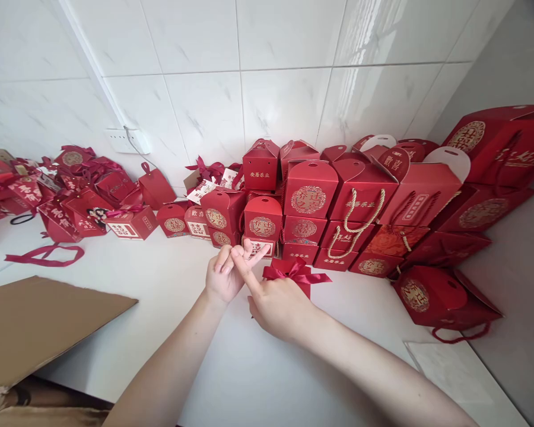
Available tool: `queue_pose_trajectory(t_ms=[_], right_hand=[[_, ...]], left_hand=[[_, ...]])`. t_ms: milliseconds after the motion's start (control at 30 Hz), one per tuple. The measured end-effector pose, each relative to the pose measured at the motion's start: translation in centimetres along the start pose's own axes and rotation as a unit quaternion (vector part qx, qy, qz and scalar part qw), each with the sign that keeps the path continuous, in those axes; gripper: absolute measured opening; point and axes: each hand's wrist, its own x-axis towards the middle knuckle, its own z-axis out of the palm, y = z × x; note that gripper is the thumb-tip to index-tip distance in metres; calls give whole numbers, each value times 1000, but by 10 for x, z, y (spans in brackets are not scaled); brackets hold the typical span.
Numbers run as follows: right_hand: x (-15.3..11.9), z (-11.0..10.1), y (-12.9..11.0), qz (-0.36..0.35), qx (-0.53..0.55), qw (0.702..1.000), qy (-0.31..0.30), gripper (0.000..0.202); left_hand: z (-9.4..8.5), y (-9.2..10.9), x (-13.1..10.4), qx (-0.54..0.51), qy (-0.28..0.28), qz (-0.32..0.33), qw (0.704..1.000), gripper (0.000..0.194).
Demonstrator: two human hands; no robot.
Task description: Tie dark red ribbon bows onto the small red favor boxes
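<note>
My left hand (pixel 225 277) is raised over the white table with the palm partly turned up, some fingers bent and others stretched apart. My right hand (pixel 278 302) reaches across with its index finger stretched out, its tip touching the left hand's fingers. The right hand's other fingers are curled and partly hidden, and I see nothing held in either hand. Just behind the right hand sits a small red gift box (pixel 303 289) with a dark red ribbon bow (pixel 290 270). Beyond my fingers stands a red box with a round gold print (pixel 262 222).
Red gift boxes with rope handles (pixel 360 196) are stacked at the right along the tiled wall. More small red boxes (pixel 131 222) are heaped at the left. A loose ribbon (pixel 57 256) and a brown cardboard flap (pixel 48 326) lie nearer. A handled box (pixel 445 299) rests at right.
</note>
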Motion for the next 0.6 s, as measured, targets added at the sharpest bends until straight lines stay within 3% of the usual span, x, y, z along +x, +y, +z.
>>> queue_pose_trajectory(t_ms=[233,467,600], right_hand=[[0,3,0,-1,-4,1000,8,86],[0,4,0,-1,-6,1000,16,86],[-4,-7,1,-3,35,998,59,84]], left_hand=[[2,-1,1,-35,-34,-6,999,41],[0,-2,1,-2,-12,-7,1000,46],[3,2,2,-40,-29,6,999,43]])
